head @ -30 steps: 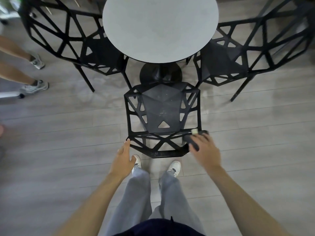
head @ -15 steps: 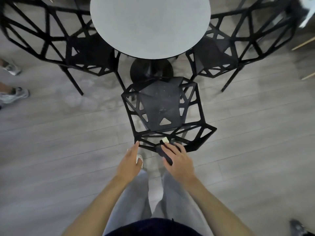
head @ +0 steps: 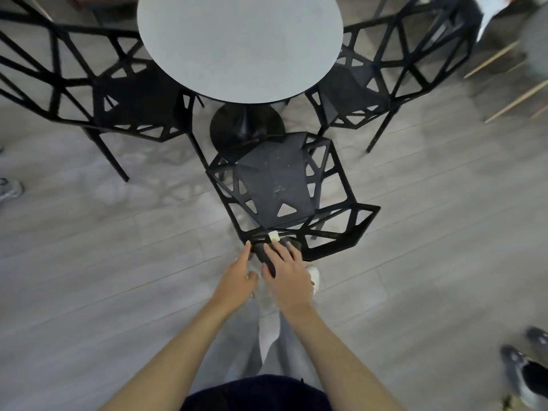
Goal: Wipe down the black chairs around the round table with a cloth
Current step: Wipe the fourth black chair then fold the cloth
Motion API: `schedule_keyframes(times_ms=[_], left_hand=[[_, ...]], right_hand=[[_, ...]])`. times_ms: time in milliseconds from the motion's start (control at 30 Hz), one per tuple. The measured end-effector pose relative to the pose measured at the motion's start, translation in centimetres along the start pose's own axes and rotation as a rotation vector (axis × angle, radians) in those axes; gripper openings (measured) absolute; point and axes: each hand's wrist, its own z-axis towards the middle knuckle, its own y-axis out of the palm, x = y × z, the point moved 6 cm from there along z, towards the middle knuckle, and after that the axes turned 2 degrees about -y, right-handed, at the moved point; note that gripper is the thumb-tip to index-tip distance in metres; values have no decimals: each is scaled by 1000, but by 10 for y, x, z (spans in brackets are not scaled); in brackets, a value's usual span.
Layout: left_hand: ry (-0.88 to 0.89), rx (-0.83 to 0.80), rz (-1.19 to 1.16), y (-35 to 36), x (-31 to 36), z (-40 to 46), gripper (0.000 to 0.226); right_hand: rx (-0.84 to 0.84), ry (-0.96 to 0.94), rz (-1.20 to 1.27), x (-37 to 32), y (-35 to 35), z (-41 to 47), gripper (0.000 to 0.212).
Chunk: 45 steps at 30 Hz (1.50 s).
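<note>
Fingers, right hand (head: 289,277): spread flat, pressing a dark cloth (head: 265,253) onto the backrest top rail of the near black chair (head: 278,185).
Fingers, left hand (head: 237,280): straight, together; fingertip touching the same rail, just left of the cloth.
Cloth: dark grey, bunched; small pale tag (head: 273,235) at its far edge, no writing legible.
Near chair: black geometric lattice frame; solid seat with whitish specks and smears; angled toward the round grey desk (head: 240,46).
Other chairs: two matching, left (head: 124,99) and right (head: 376,84) of the desk.
Floor: grey planks.
</note>
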Motion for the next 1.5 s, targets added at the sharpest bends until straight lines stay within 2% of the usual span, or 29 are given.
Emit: schedule_keyframes(times_ms=[133,300,367,467,600,700,867,967,1067,1200,1333,1500], left_hand=[[35,-11,26,-8,-6,2,70],[43,4,77,-20,-18,0,65],[19,23,99,-27,-26,0,64],[2,58,134,-40,-35,-2,63],[-9,102,127,-50,-39,-7,63],[-23,123,129,-56,-41,-7,62],[-51,128,93,-60,-44,4,49],[-40,113,87,-56,-43,10,54],[-25,104,86,-50,-41,13,59],[-29,115,59,-47,-41,14,60],[-36,161,17,-51,-43,14,60],[-89,228,-25,-52,-45,21,62]], right_hand=[[-139,-9,-39,47,-28,12,43],[46,282,-104,114,-76,6,38],[33,326,-113,99,-66,8,38],[-24,279,-89,45,-32,11,36],[-154,190,-58,-26,20,30,35],[-301,114,-102,-45,36,45,37],[-319,140,-129,14,-19,33,35],[-202,231,-188,72,-67,15,36],[-118,263,-242,93,-85,10,36],[-179,187,-206,35,-52,29,23],[-334,92,-143,-26,6,54,27],[-541,-64,-249,-54,47,80,27]])
